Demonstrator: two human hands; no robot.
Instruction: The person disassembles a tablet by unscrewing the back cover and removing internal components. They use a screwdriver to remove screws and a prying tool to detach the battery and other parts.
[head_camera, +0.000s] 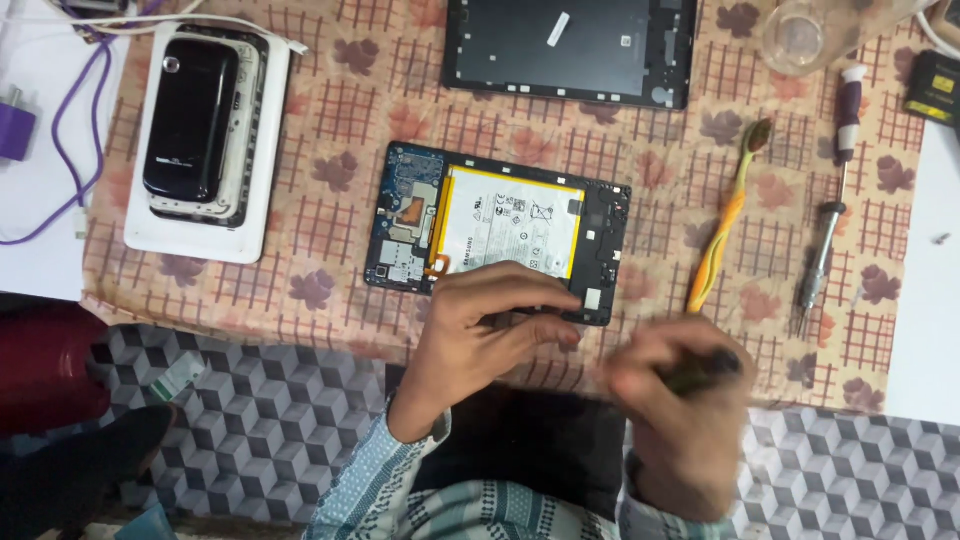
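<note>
Sleeves first, since they're closest to the lens: patterned teal-and-white cuffs at the bottom edge, both arms reaching up over the counter (330, 120), which is covered in a checked cloth with a leaf print.

Biggest thing past the fingers is the dark back cover (570, 50), lying off on its own well beyond them at the top. Far off to the left of the left fingers sits a white tray (270, 180) with a black flip phone (190, 115) stacked on another gutted handset.

The opened tablet (497, 228) is right under the left hand (480, 335). Its back is already off, so the white battery (510, 225) with the yellow edge and the blue board are exposed. The left fingers (520, 290) are curled and pressing on the tablet's near edge, steadying it rather than holding anything. Battery and board look to be still seated, so I'd say the teardown is at an early-to-middle stage: cover done, internals left.

The right hand (680, 410) is blurred, just to the right of the tablet. Its fingers are closed around a dark slim tool (705, 370); can't tell what kind.

Beyond the right fingers lie an orange-and-yellow toothbrush (728, 215) and, further right, a purple-handled screwdriver (832, 200), both untouched.
</note>
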